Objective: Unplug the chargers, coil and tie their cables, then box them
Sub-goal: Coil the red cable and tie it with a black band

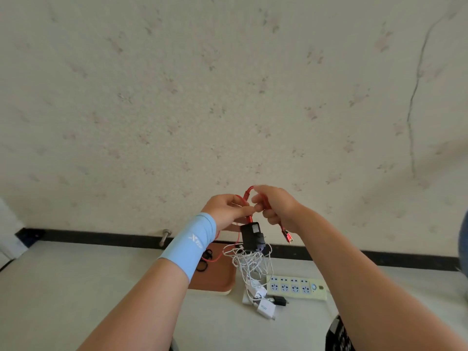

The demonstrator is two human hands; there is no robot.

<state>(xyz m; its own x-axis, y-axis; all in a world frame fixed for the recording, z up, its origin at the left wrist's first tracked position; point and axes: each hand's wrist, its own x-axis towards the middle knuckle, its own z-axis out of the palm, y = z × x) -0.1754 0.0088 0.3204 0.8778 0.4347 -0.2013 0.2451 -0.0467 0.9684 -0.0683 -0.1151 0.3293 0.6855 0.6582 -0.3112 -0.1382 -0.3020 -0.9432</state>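
Both hands are raised above the table, holding a red cable (247, 196) looped between them. My left hand (226, 210) pinches the cable just above a black charger (251, 236) that hangs from it. My right hand (274, 207) grips the cable's other stretch, and its red plug end (287, 236) dangles below. A tangle of white cables (249, 262) lies on the table beneath. White chargers (264, 309) and a small black one (279, 300) rest beside a pale green power strip (297, 287) with nothing plugged in.
An orange-brown tray (215, 279) sits on the pale table (63, 287) under my left wrist, with black hair ties (205, 260) on it. A metal bolt (164, 236) stands by the wall. A dark patterned object (338, 335) is at the bottom right.
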